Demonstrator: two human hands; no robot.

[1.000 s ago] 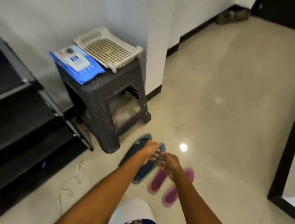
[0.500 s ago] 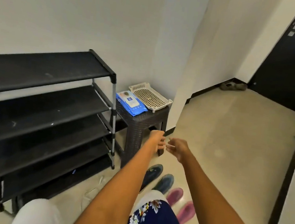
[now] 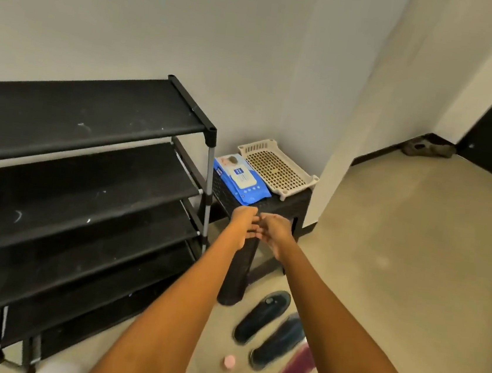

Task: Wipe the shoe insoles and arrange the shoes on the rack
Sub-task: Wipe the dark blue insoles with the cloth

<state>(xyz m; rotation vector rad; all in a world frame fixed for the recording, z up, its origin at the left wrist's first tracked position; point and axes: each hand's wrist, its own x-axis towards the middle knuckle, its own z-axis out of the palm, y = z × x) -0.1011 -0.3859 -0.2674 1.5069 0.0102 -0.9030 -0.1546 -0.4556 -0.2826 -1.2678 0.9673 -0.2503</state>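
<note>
Both hands have lifted from the floor: the left hand (image 3: 242,222) and right hand (image 3: 275,231) meet fingertip to fingertip below the wet-wipes pack (image 3: 241,178), grip unclear, while the blue slippers (image 3: 268,327) wait unwiped beside the empty shoe rack (image 3: 85,186).

Left hand (image 3: 243,223) and right hand (image 3: 275,231) touch, fingers curled, before wipes pack (image 3: 241,179)

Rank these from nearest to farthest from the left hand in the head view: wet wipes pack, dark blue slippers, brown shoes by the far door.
1. Wet wipes pack, on the stool just beyond the left hand.
2. Dark blue slippers, on the floor below, to the right.
3. Brown shoes, far right corner by the door.
</note>
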